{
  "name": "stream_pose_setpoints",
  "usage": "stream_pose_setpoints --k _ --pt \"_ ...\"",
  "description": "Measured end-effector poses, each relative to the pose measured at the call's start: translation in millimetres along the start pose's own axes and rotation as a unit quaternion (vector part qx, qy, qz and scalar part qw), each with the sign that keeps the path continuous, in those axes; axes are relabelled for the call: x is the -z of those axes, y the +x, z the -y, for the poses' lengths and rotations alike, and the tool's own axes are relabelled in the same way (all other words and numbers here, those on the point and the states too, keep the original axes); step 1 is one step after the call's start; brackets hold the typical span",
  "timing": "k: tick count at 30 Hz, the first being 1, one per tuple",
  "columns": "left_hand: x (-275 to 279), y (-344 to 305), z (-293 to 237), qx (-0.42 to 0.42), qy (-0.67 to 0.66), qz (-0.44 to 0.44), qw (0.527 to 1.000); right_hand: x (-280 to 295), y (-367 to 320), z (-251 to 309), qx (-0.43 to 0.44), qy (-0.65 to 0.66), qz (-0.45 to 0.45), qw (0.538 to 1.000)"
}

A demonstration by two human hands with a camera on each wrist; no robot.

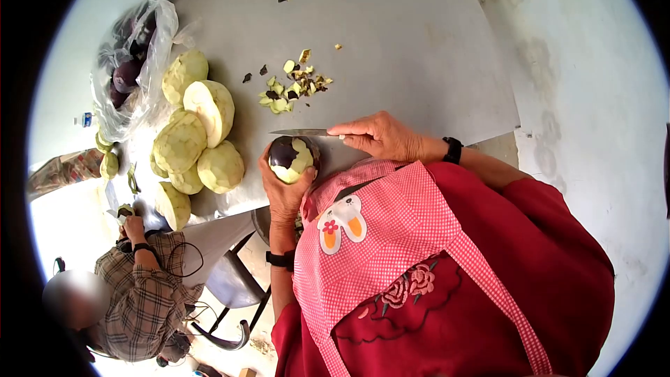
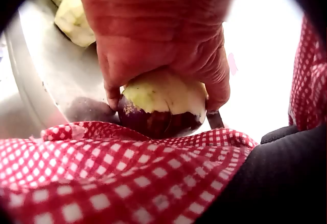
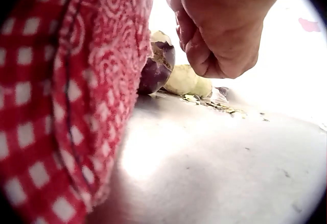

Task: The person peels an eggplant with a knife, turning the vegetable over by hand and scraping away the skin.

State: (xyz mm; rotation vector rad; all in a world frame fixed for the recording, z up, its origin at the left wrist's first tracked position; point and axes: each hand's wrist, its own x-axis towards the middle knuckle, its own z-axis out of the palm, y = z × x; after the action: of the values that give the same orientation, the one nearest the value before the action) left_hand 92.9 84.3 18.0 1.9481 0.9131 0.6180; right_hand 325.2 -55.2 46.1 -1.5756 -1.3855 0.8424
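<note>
My left hand (image 1: 283, 199) grips a round, partly peeled eggplant (image 1: 301, 160) at the table's near edge, thumb on one side and fingers on the other. Pale flesh shows on part of it, and dark purple skin covers the rest. In the left wrist view the eggplant (image 2: 163, 99) sits under the palm, close above the checked apron. Just beyond it, my right hand (image 1: 382, 136) holds a knife (image 1: 299, 132) by its handle, the blade pointing left past the eggplant's far side. The right wrist view shows the right hand (image 3: 219, 35) curled, with the knife hidden.
Several peeled eggplants (image 1: 179, 141) are heaped to the left on the grey table (image 1: 419, 49). Behind them stands a clear plastic bag (image 1: 162, 35) of unpeeled eggplants (image 1: 127, 75). Peel scraps (image 1: 279, 103) lie beyond my hands. Another person (image 1: 143, 293) works at lower left, near a chair (image 1: 234, 281).
</note>
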Motion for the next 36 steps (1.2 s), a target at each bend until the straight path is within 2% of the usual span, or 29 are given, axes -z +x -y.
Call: stream_pose_setpoints --k 1,2,4,8,10,13,15,19,21,24,31,34,36 --pt "0 -3 0 0.034 -0.021 -0.005 0.999 -5 -3 0 0.059 0.012 -0.026 0.998" --pt "0 -3 0 0.033 -0.023 -0.006 0.999 -6 -4 -1 0.06 0.01 -0.025 0.998" --pt "4 -2 -16 0.132 -0.11 0.025 0.985 -8 -7 4 0.112 0.017 -0.017 0.993" --pt "5 3 -12 0.101 -0.077 0.003 0.992 -6 -6 5 0.132 -0.045 0.022 0.99" --pt "6 5 -26 0.098 -0.067 0.0 0.993 -7 -6 4 0.165 -0.11 -0.025 0.98" --pt "3 4 -34 0.142 -0.111 -0.027 0.983 -4 -7 6 0.164 -0.148 -0.026 0.975" --pt "3 6 -25 0.054 -0.052 -0.024 0.997 -5 -6 3 0.17 -0.145 -0.022 0.974" --pt "5 6 -30 0.065 -0.065 -0.015 0.996 -5 -5 1 0.187 -0.13 -0.018 0.974" --pt "6 9 -24 0.117 -0.095 0.012 0.989 -7 -4 -1 0.187 -0.126 -0.014 0.974" --pt "7 7 -16 0.149 -0.143 0.037 0.978 -7 -5 -1 0.182 -0.139 -0.012 0.973" --pt "6 8 -22 0.156 -0.169 0.035 0.972 -7 -4 -6 0.182 -0.161 -0.015 0.97" --pt "6 6 -24 0.188 -0.196 0.028 0.962 -4 -4 -3 0.171 -0.175 0.007 0.97" --pt "7 3 -25 0.236 -0.209 0.019 0.949 -8 -2 -9 0.172 -0.158 -0.009 0.972"
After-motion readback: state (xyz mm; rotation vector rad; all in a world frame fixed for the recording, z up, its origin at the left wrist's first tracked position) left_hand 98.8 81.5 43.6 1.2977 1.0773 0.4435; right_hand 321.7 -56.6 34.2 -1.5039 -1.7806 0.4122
